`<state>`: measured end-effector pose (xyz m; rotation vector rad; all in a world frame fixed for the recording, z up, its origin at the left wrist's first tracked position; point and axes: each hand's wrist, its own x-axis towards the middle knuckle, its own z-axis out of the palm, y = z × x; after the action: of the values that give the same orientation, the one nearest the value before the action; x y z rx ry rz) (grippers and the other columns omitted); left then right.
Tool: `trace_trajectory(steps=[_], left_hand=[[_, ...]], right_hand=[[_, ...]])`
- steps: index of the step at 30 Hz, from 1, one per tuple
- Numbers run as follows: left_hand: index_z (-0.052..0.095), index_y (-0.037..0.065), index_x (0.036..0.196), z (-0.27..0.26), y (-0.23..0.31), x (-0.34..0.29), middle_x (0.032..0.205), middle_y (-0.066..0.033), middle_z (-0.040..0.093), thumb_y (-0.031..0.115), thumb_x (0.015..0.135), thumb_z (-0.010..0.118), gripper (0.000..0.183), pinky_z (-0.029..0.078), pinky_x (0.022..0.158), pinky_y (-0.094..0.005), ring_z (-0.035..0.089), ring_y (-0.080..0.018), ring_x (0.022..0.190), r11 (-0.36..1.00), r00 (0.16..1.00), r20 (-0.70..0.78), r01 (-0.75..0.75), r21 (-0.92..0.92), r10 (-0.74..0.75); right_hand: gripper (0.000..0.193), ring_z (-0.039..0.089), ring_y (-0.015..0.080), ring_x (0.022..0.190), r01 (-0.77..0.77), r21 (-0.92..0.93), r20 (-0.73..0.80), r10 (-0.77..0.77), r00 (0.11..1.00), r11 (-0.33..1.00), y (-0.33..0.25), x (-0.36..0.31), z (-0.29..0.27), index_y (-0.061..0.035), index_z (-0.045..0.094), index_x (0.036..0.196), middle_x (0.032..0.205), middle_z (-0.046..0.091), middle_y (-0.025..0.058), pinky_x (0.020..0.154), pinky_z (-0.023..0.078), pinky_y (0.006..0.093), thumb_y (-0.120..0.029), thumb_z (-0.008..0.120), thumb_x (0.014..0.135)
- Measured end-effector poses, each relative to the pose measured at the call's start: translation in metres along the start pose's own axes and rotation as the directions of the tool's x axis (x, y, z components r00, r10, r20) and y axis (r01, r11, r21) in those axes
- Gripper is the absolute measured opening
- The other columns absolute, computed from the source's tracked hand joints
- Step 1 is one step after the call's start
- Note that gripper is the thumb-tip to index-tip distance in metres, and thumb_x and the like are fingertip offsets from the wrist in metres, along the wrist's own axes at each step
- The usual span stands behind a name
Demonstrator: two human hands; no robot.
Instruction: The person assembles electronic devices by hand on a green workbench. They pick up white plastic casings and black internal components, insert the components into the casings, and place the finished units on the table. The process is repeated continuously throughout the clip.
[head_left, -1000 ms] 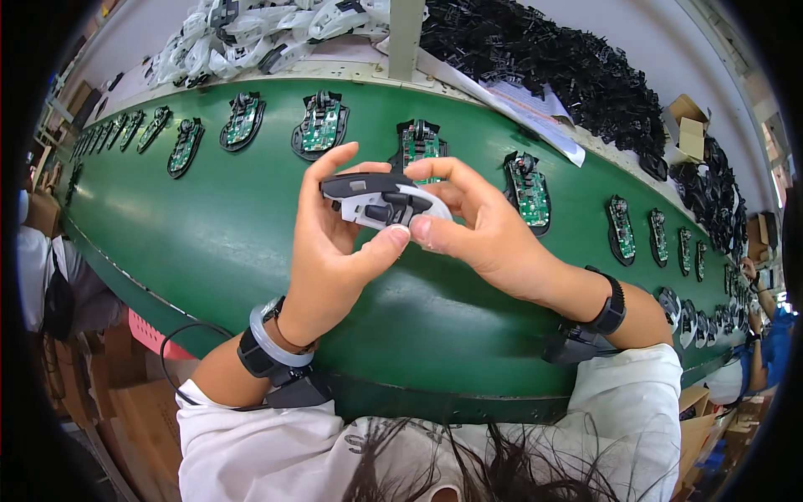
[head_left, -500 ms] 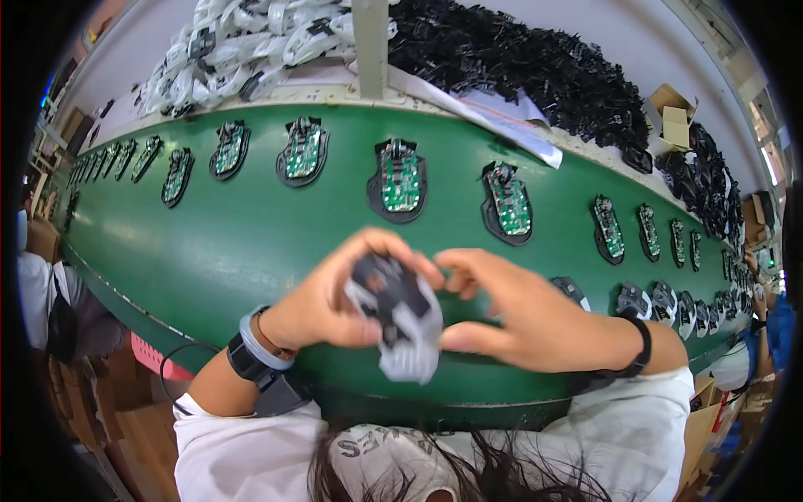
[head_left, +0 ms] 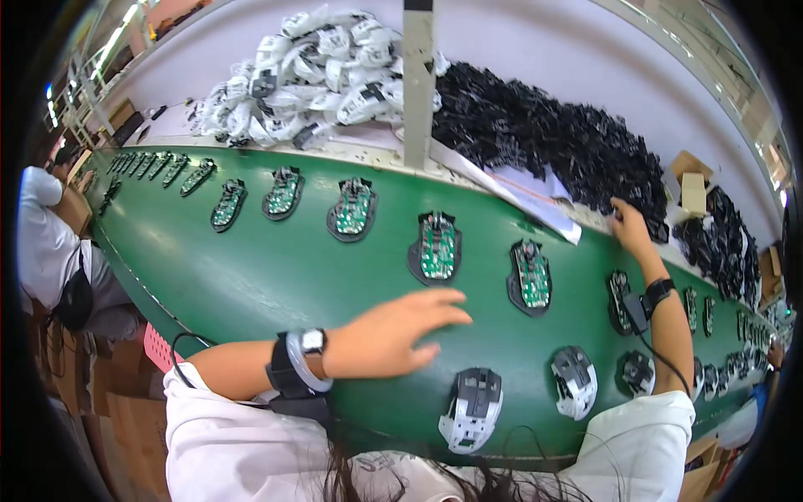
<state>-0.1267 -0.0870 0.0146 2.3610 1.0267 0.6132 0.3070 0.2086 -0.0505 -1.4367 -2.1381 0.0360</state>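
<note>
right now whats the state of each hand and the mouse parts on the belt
left hand: open, fingers spread, empty, above the green belt
right hand: stretched out to the pile of black parts, grip not clear
nearest mouse shell: lying on the belt, let go, near its front edge
circuit boards in black bases: uncovered, green boards showing, lined up in a row
white bagged parts: heaped behind the belt
</note>
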Motion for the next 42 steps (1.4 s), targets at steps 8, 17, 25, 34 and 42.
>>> trace_trajectory(steps=[8, 17, 25, 34, 42], left_hand=[[0.048, 0.008, 0.122, -0.170, -0.169, 0.068, 0.120, -0.0175, 0.052, 0.012, 0.070, 0.071, 0.056, 0.045, 0.092, -0.0424, 0.052, -0.0369, 0.108, 0.616, 0.720, -0.671, 0.451, 0.646, 0.177], [0.047, 0.009, 0.125, -0.179, -0.213, 0.105, 0.107, -0.0185, 0.055, 0.021, 0.069, 0.072, 0.063, 0.049, 0.084, -0.0433, 0.055, -0.0363, 0.102, 0.493, 0.656, -0.741, 0.697, 0.521, -0.143], [0.055, -0.004, 0.116, -0.147, -0.096, 0.014, 0.100, -0.0088, 0.064, 0.027, 0.088, 0.060, 0.042, 0.050, 0.074, -0.0292, 0.062, -0.0158, 0.083, 0.767, 0.684, -0.421, 0.328, -0.551, -0.595], [0.036, 0.004, 0.134, -0.038, 0.019, 0.003, 0.108, -0.0077, 0.059, 0.030, 0.092, 0.053, 0.052, 0.049, 0.067, -0.0268, 0.063, -0.0171, 0.090, 0.338, 0.888, 0.085, 0.259, -0.905, -0.451], [0.035, 0.004, 0.136, -0.009, 0.029, -0.020, 0.110, -0.0052, 0.056, 0.018, 0.087, 0.058, 0.056, 0.047, 0.068, -0.0236, 0.057, -0.0098, 0.088, 0.426, 0.889, -0.081, 0.135, -0.895, -0.452]], right_hand=[[0.017, 0.058, 0.0319, 0.076, -0.024, -0.046, -0.016, 0.024, 1.000, 0.999, -0.039, 0.013, 0.012, -0.0016, 0.058, 0.086, 0.080, 0.057, 0.0157, 0.069, 0.045, 0.0395, -0.004, 0.065, 0.070], [0.017, 0.052, 0.0245, 0.062, 0.045, 0.010, -0.199, -0.043, 0.979, 0.999, -0.026, 0.006, -0.003, -0.0007, 0.050, 0.080, 0.068, 0.051, 0.0116, 0.060, 0.042, 0.0334, 0.002, 0.063, 0.070], [0.018, 0.053, 0.0058, 0.070, -0.121, 0.676, 0.012, 0.154, 0.988, 0.727, -0.152, -0.052, -0.070, -0.0005, 0.057, 0.083, 0.075, 0.056, -0.0022, 0.062, 0.044, 0.0221, 0.005, 0.066, 0.069], [0.017, 0.050, 0.0329, 0.118, 0.639, 0.465, -0.224, -0.618, 0.754, 0.612, -0.325, -0.087, -0.048, -0.0033, 0.063, 0.081, 0.124, 0.056, 0.0137, 0.095, 0.042, 0.0412, -0.005, 0.074, 0.068], [0.018, 0.051, 0.0343, 0.115, 0.674, 0.426, -0.193, -0.667, 0.719, 0.603, -0.337, -0.099, -0.028, -0.0019, 0.062, 0.079, 0.125, 0.054, 0.0157, 0.093, 0.042, 0.0430, -0.003, 0.074, 0.066]])
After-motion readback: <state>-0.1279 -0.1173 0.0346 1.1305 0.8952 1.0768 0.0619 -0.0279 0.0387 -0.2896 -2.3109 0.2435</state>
